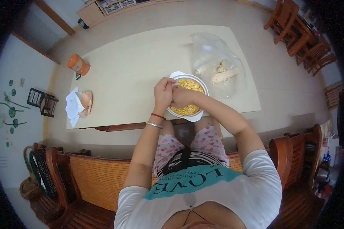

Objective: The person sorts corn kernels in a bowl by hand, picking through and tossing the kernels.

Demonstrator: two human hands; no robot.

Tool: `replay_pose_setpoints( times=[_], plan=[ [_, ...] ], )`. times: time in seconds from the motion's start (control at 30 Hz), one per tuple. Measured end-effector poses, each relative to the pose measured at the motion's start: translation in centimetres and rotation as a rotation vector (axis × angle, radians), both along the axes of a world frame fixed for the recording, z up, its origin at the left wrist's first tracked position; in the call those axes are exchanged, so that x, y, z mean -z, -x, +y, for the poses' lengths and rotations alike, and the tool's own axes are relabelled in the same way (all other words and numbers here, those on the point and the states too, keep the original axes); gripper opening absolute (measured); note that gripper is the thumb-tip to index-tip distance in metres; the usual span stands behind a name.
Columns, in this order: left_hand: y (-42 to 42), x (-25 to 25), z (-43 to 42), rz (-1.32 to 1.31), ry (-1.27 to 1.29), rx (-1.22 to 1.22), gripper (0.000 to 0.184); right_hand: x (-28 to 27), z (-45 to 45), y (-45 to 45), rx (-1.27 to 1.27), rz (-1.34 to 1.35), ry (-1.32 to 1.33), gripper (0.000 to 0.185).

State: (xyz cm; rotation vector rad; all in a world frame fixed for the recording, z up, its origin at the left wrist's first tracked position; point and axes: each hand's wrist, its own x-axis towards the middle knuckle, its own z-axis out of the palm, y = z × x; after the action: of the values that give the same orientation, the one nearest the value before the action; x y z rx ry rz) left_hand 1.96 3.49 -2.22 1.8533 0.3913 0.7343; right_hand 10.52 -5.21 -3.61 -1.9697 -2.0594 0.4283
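Note:
A white two-handled bowl (203, 83) full of yellow corn kernels (190, 84) stands near the front edge of the table. Over its left side my two hands meet. My left hand (164, 91) has its fingers curled in beside the rim. Closed too, my right hand (182, 97) reaches across the kernels and touches the left one. Whatever lies between the fingers is hidden. To the right of the bowl, a clear plastic bag (206, 45) lies spread out with a stripped corncob (225, 75) and smaller cob pieces on it.
On the pale table (122, 68), an orange canister (78, 64) stands at the far left. White paper (75, 108) and an orange-and-clear package (86, 104) lie at the left front corner. Behind me is a wooden bench (103, 179); wooden chairs (284, 21) stand at the upper right.

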Motion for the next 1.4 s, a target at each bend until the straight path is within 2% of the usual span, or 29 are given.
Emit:
replay_pose_setpoints(
  times=[0.03, 0.23, 0.33, 0.53, 0.63, 0.73, 0.83, 1.03, 1.17, 1.27, 1.37, 1.4],
  plan=[
    [0.0, -0.1, 0.0, -0.018, -0.029, 0.003, 0.016, -0.3, -0.1, 0.7, 0.007, 0.059, 0.058, 0.022],
    [0.2, -1.0, -0.5, 0.007, -0.068, 0.031, 0.016, -4.1, -1.2, 1.0, -0.125, 0.009, 0.256, 0.027],
    [0.2, -0.7, -0.3, 0.031, -0.05, 0.031, 0.017, -4.6, -1.6, 0.1, -0.154, -0.197, 0.297, 0.026],
    [0.3, -1.3, -0.4, 0.002, -0.133, -0.007, 0.017, -5.6, -5.3, -0.8, -0.066, -0.043, 0.102, 0.021],
    [0.5, -1.1, -0.4, -0.022, -0.112, -0.01, 0.017, -3.7, -6.7, -1.3, 0.009, 0.098, -0.177, 0.022],
    [0.5, -1.2, -0.3, -0.012, -0.088, -0.007, 0.017, -2.8, -7.3, -1.3, 0.163, 0.133, -0.288, 0.022],
    [0.5, -1.1, -0.3, -0.039, -0.063, 0.002, 0.017, -3.2, -7.5, -1.1, 0.273, 0.101, -0.325, 0.018],
    [0.6, -1.2, -0.2, -0.036, -0.065, -0.006, 0.016, -3.7, -8.4, -0.3, 0.282, 0.193, -0.467, 0.012],
    [0.7, -1.2, -0.3, -0.04, 0.022, -0.007, 0.015, -4.7, -9.0, 0.4, 0.503, 0.501, -0.42, 0.012],
    [0.6, -1.5, -0.7, -0.086, -0.038, -0.037, 0.013, -3.7, -8.7, 0.1, 0.679, 0.682, -0.471, 0.015],
    [0.4, -2.3, -1.0, -0.093, -0.652, -0.068, 0.01, -2.5, -8.4, -0.8, 0.727, 0.772, -0.528, 0.017],
    [0.1, -2.1, -1.2, 0.055, -0.773, 0.007, 0.009, -2.6, -8.3, -0.9, 0.751, 0.787, -0.512, 0.017]
  ],
)
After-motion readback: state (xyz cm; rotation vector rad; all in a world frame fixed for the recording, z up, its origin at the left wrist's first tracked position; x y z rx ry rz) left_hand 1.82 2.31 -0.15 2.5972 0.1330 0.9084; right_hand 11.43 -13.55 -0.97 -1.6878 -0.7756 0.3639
